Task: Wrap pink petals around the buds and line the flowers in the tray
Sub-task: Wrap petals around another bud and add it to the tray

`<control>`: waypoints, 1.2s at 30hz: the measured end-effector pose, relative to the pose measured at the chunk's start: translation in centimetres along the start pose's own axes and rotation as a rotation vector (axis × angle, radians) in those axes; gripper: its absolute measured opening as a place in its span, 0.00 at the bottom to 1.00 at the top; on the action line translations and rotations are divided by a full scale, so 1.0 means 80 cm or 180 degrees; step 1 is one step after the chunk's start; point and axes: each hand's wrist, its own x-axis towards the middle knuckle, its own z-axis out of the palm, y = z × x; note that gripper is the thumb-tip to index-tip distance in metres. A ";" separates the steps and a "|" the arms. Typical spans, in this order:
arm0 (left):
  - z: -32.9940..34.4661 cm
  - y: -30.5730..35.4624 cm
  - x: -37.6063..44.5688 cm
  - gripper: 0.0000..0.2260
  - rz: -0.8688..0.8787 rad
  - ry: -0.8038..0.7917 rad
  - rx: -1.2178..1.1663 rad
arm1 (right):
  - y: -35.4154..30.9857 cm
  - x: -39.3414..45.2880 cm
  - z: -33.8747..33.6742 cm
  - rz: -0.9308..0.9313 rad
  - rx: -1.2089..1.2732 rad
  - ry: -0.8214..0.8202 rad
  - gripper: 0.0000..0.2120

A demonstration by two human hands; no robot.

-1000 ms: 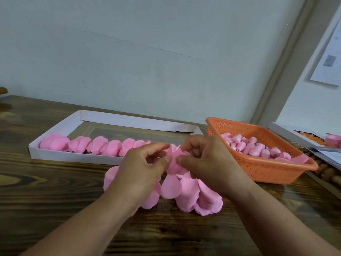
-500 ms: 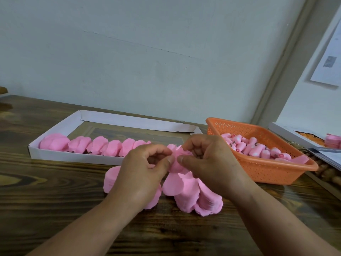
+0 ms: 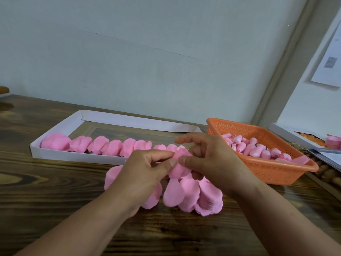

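Note:
My left hand [image 3: 145, 170] and my right hand [image 3: 208, 159] meet over the table's middle and both pinch one pink flower [image 3: 180, 164], a petal folded round a bud that is hidden inside. Under the hands lies a heap of loose pink petals [image 3: 191, 196]. Behind them a white cardboard tray [image 3: 73, 156] holds a row of wrapped pink flowers [image 3: 96, 145] along its near wall. At the right an orange basket [image 3: 273, 170] holds several pink buds [image 3: 256, 148].
The wooden table [image 3: 46, 191] runs to a pale wall close behind the tray. At the far right edge lie a white box with orange pieces [image 3: 310, 138], some pink petals [image 3: 333, 141] and papers.
My right hand's index finger has lifted and stretched out to the left over the flower. Both hands stay together on the flower, turning it slightly.

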 end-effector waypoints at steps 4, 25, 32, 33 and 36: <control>0.002 0.003 -0.002 0.10 -0.0213 -0.0069 -0.0218 | 0.001 0.000 -0.003 0.0093 0.0092 -0.0088 0.04; -0.013 0.023 -0.007 0.06 -0.1405 -0.1020 -0.1541 | 0.008 0.008 0.001 0.0371 0.0632 -0.0342 0.03; -0.011 0.027 -0.007 0.07 -0.1517 -0.0844 -0.1858 | 0.012 -0.014 -0.007 -0.0201 0.0407 0.0487 0.07; -0.012 0.028 -0.007 0.08 -0.1527 -0.0792 -0.1922 | 0.015 -0.024 -0.009 -0.0573 0.0204 0.0799 0.09; -0.015 0.031 -0.005 0.07 -0.1582 -0.0688 -0.2131 | 0.036 -0.060 -0.008 -0.1664 -0.1012 0.0942 0.19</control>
